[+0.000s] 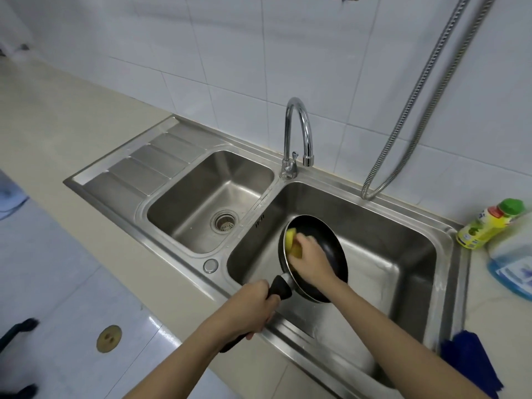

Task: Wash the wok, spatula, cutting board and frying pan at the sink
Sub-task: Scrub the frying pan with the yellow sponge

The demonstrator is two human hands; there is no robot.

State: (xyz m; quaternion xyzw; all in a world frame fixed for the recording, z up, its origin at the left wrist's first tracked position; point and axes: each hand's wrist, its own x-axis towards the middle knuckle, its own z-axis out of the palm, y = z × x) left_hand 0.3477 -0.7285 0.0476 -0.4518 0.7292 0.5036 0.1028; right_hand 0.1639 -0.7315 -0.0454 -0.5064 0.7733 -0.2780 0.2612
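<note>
Now left hand (254,305) grip clamped on frying pan (331,246) handle; right hand (312,259) presses sponge (292,241).

Bare forearms, no sleeves, hands (253,306) ungloved

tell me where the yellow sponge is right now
In the head view, the yellow sponge is pressed by the right hand against the inside of the frying pan, over the right sink basin.
</note>
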